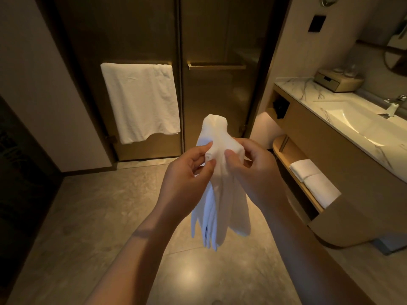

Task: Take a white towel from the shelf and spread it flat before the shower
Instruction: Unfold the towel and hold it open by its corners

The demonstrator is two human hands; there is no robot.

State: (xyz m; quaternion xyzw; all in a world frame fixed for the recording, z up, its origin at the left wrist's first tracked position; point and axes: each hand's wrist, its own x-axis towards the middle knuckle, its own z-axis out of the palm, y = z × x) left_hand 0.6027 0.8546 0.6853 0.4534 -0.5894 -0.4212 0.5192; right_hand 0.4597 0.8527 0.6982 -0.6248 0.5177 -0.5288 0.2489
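Note:
A white towel (220, 194) hangs bunched in mid-air in the middle of the view, its folds dangling toward the floor. My left hand (189, 172) pinches it from the left near its top. My right hand (253, 170) grips the same bunched part from the right. Both hands are close together, over the tiled floor (99, 216), a short way in front of the dark glass shower doors (220, 95). The low wooden shelf (293, 172) under the vanity at the right holds two folded white towels (312, 179).
Another white towel (141, 100) hangs on the left shower door's bar. A marble counter with a sink (356, 122) and a small box (337, 81) stands at the right. A pale wall (33, 84) stands at the left, with a dark panel (19, 172) beside it.

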